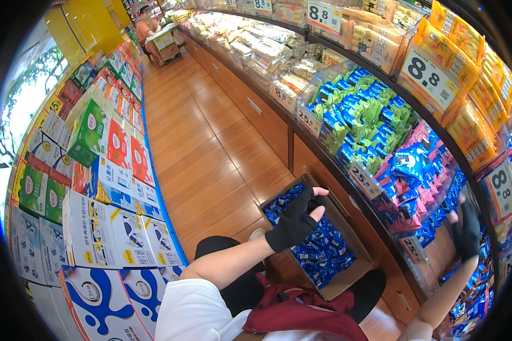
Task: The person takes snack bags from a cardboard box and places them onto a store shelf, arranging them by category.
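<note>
My left hand (296, 221), in a black fingerless glove, hovers over an open cardboard box (364, 271) on the floor between my knees. Its thumb and forefinger are apart, with nothing visible between them; the palm is hidden. Small blue wrapped packets (324, 251) fill much of the box. On the right, my right hand (467, 232), gloved alike, is inside a shelf compartment (431, 262) beside more blue packets (431, 226). The fingers are blurred and partly dark, so I cannot tell whether they hold anything. Part of that compartment's base is bare.
Clear bins of pink packets (411, 204) and blue-green packets (362, 115) line the shelf. Price cards (365, 180) front them. Orange bread packs (471, 136) sit overhead. Stacked milk cartons (111, 232) border the aisle's left. A person (147, 32) sits beside a cart (165, 44) far ahead.
</note>
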The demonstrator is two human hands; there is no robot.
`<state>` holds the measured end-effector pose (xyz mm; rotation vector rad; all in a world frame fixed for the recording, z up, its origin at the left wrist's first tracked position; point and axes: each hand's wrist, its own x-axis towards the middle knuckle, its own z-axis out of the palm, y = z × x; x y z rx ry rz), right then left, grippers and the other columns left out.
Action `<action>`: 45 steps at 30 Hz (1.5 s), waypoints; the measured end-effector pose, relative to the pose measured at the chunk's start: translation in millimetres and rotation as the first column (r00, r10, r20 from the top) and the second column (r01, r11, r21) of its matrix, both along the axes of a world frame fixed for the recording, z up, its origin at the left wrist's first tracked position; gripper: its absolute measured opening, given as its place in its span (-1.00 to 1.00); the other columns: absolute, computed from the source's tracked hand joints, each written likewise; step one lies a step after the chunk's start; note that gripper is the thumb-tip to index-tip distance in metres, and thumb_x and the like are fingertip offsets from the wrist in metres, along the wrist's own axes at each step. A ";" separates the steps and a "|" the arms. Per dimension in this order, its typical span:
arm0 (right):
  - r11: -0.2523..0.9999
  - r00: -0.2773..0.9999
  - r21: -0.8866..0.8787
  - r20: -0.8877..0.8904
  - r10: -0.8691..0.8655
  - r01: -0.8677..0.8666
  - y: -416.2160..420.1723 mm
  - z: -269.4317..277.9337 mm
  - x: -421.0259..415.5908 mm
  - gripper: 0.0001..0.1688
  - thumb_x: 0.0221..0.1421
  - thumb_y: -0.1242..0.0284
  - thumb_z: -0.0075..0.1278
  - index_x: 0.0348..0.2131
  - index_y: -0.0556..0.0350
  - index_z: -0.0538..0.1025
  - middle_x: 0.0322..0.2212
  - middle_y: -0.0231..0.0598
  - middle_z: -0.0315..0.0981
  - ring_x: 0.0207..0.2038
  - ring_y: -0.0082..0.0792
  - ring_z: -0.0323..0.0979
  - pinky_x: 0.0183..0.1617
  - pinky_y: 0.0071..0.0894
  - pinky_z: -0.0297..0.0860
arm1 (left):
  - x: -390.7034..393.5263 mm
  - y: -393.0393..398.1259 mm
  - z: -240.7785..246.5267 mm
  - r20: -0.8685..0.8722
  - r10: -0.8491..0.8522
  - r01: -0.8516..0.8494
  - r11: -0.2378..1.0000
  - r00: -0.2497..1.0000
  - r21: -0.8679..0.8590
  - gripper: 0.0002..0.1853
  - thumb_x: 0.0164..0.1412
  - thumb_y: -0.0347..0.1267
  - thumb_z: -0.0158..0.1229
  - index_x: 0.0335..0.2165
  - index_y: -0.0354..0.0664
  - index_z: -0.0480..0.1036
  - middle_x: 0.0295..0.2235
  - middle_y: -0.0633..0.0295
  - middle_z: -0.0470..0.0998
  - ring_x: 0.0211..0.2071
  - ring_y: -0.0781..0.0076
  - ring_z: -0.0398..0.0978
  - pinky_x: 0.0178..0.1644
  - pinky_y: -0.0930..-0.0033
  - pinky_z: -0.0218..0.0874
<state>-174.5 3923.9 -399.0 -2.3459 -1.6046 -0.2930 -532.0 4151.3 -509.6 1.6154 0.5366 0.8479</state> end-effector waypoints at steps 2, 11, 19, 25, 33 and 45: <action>0.904 0.819 0.243 -0.388 0.422 -0.351 -6.7 19.3 -61.2 -0.50 0.05 0.32 0.05 -0.09 0.32 0.39 -0.18 0.04 0.39 -0.10 -0.14 0.38 -0.01 -0.33 0.26 | 3.8 6.1 -6.5 0.025 0.034 -0.031 0.993 0.999 -0.112 -0.68 0.13 -0.53 -0.03 -0.10 -0.21 0.30 -0.26 0.34 0.35 -0.23 0.62 0.29 -0.08 0.52 0.16; 0.647 0.378 -0.268 -0.925 0.033 -0.714 111.5 -146.0 -159.4 -0.18 0.09 -0.13 -0.18 0.12 0.06 0.24 0.08 -0.02 0.20 0.06 -0.17 0.28 0.12 -0.33 0.18 | 1.5 35.8 -16.5 0.025 0.221 -0.217 0.969 0.975 -0.123 -0.70 0.08 -0.45 0.02 -0.16 -0.19 0.36 -0.37 0.38 0.39 -0.42 0.66 0.30 -0.33 0.61 0.16; 0.484 0.847 -0.854 -0.393 -0.359 -0.192 127.5 -332.2 -147.6 -0.10 -0.04 0.00 -0.04 0.19 -0.03 0.10 0.18 -0.01 -0.03 0.18 -0.02 0.07 0.22 -0.08 0.03 | -8.8 33.7 0.0 -0.032 0.191 -0.193 0.949 0.981 -0.249 -0.74 0.14 -0.46 -0.05 -0.15 -0.24 0.35 -0.44 0.38 0.38 -0.55 0.71 0.22 -0.48 0.63 0.06; 0.662 0.945 -0.747 -0.177 -0.275 0.052 96.8 -379.7 -184.3 0.10 -0.16 0.04 0.09 0.25 -0.11 -0.07 0.17 0.04 -0.07 0.21 0.09 -0.05 0.18 0.14 0.02 | -7.2 29.7 -3.2 -0.046 0.119 -0.127 0.949 0.992 -0.289 -0.75 0.15 -0.46 -0.05 -0.16 -0.24 0.35 -0.45 0.38 0.37 -0.50 0.69 0.26 -0.43 0.62 0.09; 0.669 0.946 -0.729 -0.093 -0.310 0.148 120.0 -393.9 -196.1 -0.23 0.01 0.08 -0.02 0.17 -0.29 0.10 -0.02 0.08 0.15 0.01 0.08 0.22 -0.05 0.20 0.21 | 0.5 23.8 1.6 -0.141 0.128 -0.162 0.952 0.982 -0.261 -0.77 0.13 -0.47 -0.04 -0.20 -0.21 0.38 -0.44 0.39 0.38 -0.47 0.68 0.28 -0.40 0.61 0.12; 0.826 0.940 -0.564 -0.282 -0.192 0.000 100.3 -402.7 -176.6 -0.54 0.10 0.44 -0.23 0.01 -0.33 0.37 0.00 -0.02 0.22 -0.01 0.04 0.30 0.01 0.02 0.27 | -1.2 16.4 -7.2 -0.132 0.087 -0.120 0.956 0.987 -0.268 -0.82 0.14 -0.44 -0.03 -0.25 -0.18 0.41 -0.48 0.43 0.35 -0.47 0.70 0.25 -0.37 0.63 0.11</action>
